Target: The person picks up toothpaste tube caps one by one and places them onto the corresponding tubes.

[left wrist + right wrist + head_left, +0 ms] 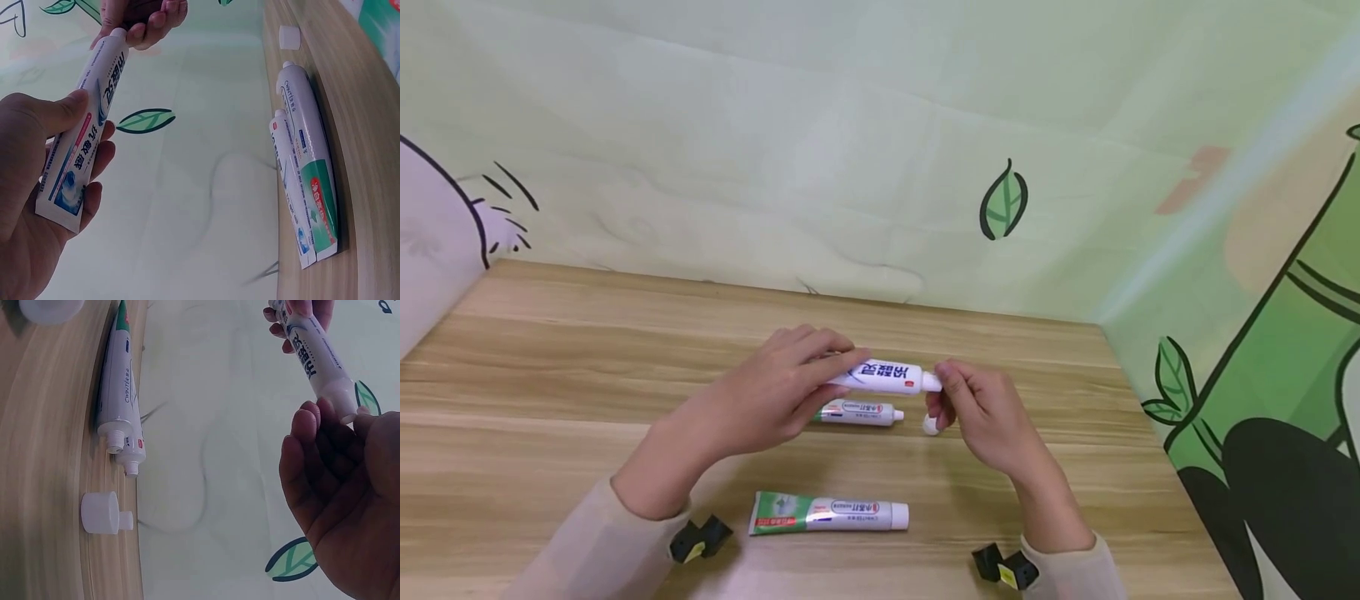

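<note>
My left hand [782, 387] grips a white and blue toothpaste tube [887, 377], thumb and fingers round its body, above the table. At the tube's end, my right hand [988, 408] pinches the white cap [932, 382] between thumb and fingertips. Below lies an uncapped green and white toothpaste tube [117, 394], its threaded neck bare. Right alongside it in the left wrist view rests a slimmer white and blue tube [288, 181], also uncapped. A large white cap [100, 512] and a smaller cap [125, 520] lie near their necks.
A capped green and white toothpaste tube [850, 512] lies nearer the front of the wooden table [587, 333]. Behind the table hangs a pale green backdrop [737, 150] with a printed leaf. A second printed wall [1285, 375] stands along the right side.
</note>
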Tool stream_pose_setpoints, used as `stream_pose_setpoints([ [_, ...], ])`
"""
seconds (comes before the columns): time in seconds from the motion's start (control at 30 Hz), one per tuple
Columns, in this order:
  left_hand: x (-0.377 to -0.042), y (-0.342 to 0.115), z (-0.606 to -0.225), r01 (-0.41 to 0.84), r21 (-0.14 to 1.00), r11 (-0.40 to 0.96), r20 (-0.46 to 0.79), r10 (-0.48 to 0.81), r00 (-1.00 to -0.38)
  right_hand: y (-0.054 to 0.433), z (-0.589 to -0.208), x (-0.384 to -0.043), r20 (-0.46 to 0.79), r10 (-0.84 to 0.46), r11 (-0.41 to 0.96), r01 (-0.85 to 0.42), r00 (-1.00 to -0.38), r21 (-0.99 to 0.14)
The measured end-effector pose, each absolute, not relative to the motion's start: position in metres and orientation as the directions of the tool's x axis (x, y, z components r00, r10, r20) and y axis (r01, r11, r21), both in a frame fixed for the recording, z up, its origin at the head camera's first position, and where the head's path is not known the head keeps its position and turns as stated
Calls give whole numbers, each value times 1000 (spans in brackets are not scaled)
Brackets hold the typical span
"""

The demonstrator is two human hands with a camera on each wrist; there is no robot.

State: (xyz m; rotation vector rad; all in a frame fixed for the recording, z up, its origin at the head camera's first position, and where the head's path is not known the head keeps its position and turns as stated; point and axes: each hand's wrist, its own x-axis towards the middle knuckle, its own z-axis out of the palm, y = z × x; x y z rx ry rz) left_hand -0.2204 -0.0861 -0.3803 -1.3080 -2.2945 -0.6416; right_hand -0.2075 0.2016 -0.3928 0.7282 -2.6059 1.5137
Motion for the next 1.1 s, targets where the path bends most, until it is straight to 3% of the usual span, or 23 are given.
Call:
stream_pose_setpoints([
  [0.33,-223,-89,-380,872,215,440,562,674,-479,203,-388,-206,262,-359,454,-412,-896,-790],
  [0.77,-222,-94,-379,849,248,466,534,666,-521,203,-387,-206,351,-414,451,-524,-840,-722],
  [1.1,-222,-92,-380,854,234,465,522,681,-514,203,-389,-205,324,-395,474,-492,-860,-730],
])
